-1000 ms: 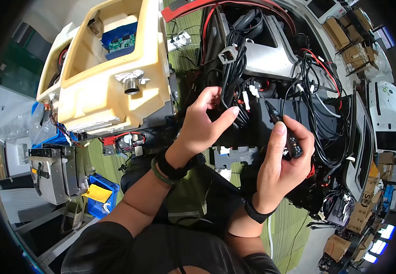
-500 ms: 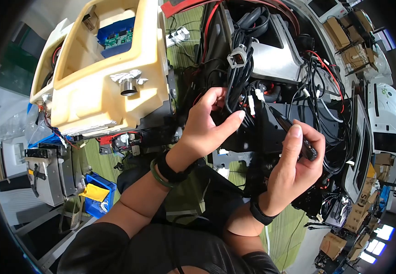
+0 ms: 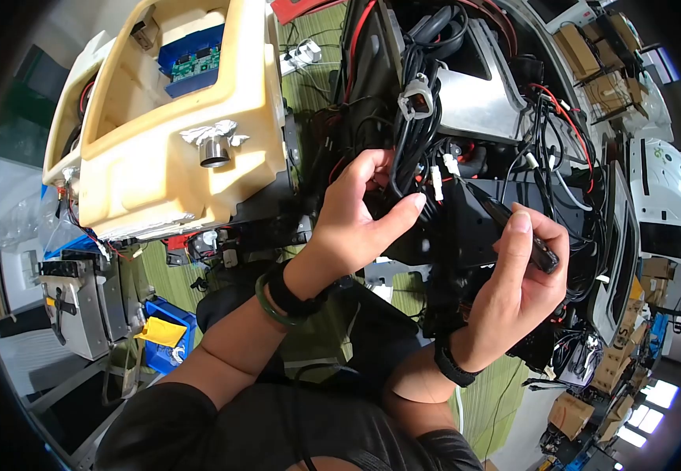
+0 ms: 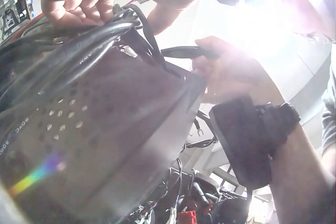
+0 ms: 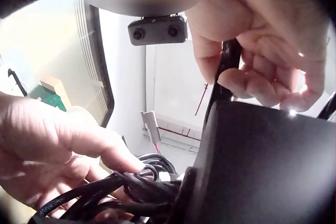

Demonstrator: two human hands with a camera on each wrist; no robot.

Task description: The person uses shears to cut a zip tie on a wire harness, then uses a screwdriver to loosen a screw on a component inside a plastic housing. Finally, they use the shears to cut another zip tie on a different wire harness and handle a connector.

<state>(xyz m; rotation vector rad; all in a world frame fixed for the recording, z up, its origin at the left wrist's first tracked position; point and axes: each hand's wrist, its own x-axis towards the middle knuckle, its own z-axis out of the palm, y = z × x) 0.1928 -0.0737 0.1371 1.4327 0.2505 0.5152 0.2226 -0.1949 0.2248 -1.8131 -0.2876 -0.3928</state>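
Observation:
A thick bundle of black cables [image 3: 411,153] lies in the curve of my left hand [image 3: 360,224]. Its thumb is on the near side and its fingers reach behind, as the left wrist view also shows. My right hand [image 3: 517,290] grips a slim, dark, tapered object [image 3: 545,256] between thumb and fingers, its narrow tip pointing towards the bundle; I cannot tell its exact kind. A slim white connector [image 3: 437,183] hangs beside the bundle, with a second white plug [image 3: 450,163] near it. Higher up, a grey connector [image 3: 416,100] rests against the cables.
A silver metal bracket [image 3: 478,102] stands behind the bundle, above a dark panel [image 3: 474,224]. More loose cables [image 3: 584,196] run down the right. On the left stands a cream housing [image 3: 160,188] with a green circuit board [image 3: 197,64] inside. A blue bin [image 3: 152,357] is at lower left.
My right hand has moved to the right with the dark object, away from the left hand. The left hand stays at the bundle, and the whole scene shifts slightly as the head turns.

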